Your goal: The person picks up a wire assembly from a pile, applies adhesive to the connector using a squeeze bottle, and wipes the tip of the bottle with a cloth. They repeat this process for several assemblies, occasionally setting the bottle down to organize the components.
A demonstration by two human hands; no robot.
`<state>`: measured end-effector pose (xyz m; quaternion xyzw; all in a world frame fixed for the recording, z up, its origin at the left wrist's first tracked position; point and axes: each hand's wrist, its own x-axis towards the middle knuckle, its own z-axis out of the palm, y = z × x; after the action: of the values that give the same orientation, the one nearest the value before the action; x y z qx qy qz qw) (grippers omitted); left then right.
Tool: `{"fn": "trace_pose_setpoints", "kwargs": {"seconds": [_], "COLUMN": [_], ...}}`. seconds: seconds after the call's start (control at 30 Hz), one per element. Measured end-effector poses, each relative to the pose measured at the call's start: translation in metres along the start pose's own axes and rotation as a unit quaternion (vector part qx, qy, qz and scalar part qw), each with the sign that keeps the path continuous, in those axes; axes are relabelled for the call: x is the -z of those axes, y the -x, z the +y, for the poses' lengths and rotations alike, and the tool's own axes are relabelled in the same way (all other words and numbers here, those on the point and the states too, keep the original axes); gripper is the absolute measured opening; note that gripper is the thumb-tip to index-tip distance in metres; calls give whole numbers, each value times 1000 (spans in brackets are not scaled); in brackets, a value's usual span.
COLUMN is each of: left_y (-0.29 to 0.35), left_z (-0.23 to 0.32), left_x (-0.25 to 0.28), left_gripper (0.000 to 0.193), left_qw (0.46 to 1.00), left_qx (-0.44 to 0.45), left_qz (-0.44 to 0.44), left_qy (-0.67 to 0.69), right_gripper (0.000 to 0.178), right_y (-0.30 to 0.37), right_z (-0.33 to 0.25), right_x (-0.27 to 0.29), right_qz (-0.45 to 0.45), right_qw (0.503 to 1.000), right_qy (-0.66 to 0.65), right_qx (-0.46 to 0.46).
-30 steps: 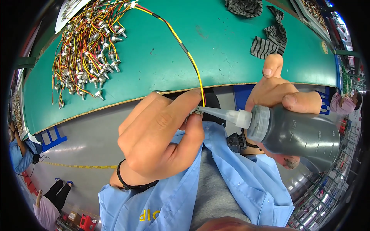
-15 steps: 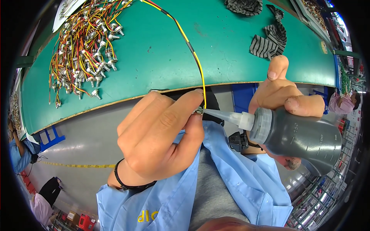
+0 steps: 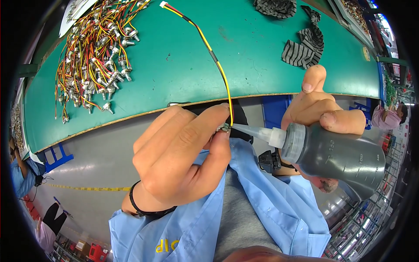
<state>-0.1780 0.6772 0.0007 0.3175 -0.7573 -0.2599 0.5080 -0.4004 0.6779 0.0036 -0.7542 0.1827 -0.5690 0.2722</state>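
Note:
Between thumb and forefinger, my left hand [image 3: 179,153] pinches a small potentiometer [image 3: 224,127], mostly hidden by the fingers. From it a yellow, red and black wire lead [image 3: 214,54] stretches up over the table to a white plug [image 3: 163,4]. My right hand [image 3: 321,105] is wrapped round a squeeze bottle [image 3: 342,159] with dark contents, tilted on its side. The bottle's pale tapered nozzle [image 3: 253,131] points left, its tip at the potentiometer beside the wire. Whether any liquid comes out cannot be made out.
A heap of wired potentiometers [image 3: 94,65] covers the left of the green table [image 3: 174,70]. Grey and black striped cloths [image 3: 305,46] lie at the far right. The table's near edge runs just beyond my hands. Other people [image 3: 46,233] are in the background.
The wire lead has shifted slightly, bringing its white plug into view at the top. Both hands keep almost the same place, the nozzle tip still at the potentiometer.

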Motion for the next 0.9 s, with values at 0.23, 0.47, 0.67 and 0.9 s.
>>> {"fn": "trace_pose_setpoints", "kwargs": {"seconds": [0.23,0.47,0.67,0.9], "left_y": [0,0,-1,-1], "left_z": [1,1,2,1], "left_x": [-1,-3,-3,-3], "left_gripper": [28,30,31,29], "left_qw": [1000,999,998,998], "left_qx": [24,39,49,52], "left_qz": [2,12,18,15], "left_qy": [18,19,17,17], "right_gripper": [69,68,66,65], "right_y": [-3,-6,-7,-4], "right_z": [-3,2,2,-5], "right_x": [-7,-11,-14,-14], "right_qz": [22,34,45,58], "right_qw": [1000,999,999,998], "right_qy": [18,22,23,24], "right_qx": [-3,-4,-6,-7]}}
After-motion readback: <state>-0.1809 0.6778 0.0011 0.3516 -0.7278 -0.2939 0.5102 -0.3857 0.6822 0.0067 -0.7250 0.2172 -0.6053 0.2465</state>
